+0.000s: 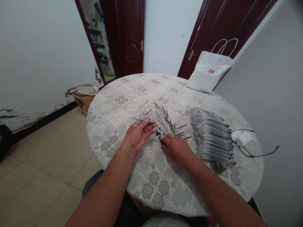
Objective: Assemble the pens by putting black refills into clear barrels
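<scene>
White paper bag (208, 74) on table (132, 94), contents hidden

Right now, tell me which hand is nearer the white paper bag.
Right. The right hand lies below the white paper bag, on its side of the table; the left hand is farther left.

Soft, even daylight fills the room, bright on the white walls. Shadows on the counter (146, 94) are faint. Wide-angle distortion bends the door frames and stretches the edges; the far doorway looks slightly soft.
</scene>
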Demonstrator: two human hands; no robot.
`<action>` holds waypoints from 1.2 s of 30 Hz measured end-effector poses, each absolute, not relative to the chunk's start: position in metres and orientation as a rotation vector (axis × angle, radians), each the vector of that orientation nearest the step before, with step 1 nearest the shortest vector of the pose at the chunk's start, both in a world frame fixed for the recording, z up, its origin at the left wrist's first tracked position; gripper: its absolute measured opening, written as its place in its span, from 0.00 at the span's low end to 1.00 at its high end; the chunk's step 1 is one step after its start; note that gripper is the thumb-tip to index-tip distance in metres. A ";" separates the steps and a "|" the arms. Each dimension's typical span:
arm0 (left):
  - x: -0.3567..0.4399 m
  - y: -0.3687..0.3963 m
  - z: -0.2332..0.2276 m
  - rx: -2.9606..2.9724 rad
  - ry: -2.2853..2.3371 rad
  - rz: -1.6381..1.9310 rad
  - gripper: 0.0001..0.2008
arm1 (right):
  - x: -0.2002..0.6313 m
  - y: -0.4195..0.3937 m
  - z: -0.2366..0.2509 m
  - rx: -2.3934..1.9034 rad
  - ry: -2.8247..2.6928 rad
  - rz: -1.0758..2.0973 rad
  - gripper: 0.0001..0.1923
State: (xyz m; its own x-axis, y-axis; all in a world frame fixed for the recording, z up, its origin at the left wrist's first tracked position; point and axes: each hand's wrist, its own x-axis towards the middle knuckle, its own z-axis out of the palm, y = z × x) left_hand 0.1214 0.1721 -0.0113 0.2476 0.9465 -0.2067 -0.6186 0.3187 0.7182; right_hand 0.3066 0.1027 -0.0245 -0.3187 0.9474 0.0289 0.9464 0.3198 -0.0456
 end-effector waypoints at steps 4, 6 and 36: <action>0.120 0.173 -0.013 0.577 0.698 1.131 0.06 | 0.305 0.104 -0.023 -1.839 -2.522 0.034 0.06; 0.120 0.172 -0.012 0.580 0.697 1.127 0.06 | 0.304 0.104 -0.023 -1.850 -2.528 0.052 0.07; 0.129 0.163 -0.015 0.756 0.649 0.914 0.11 | 0.308 0.117 -0.034 -1.184 -1.164 1.017 0.12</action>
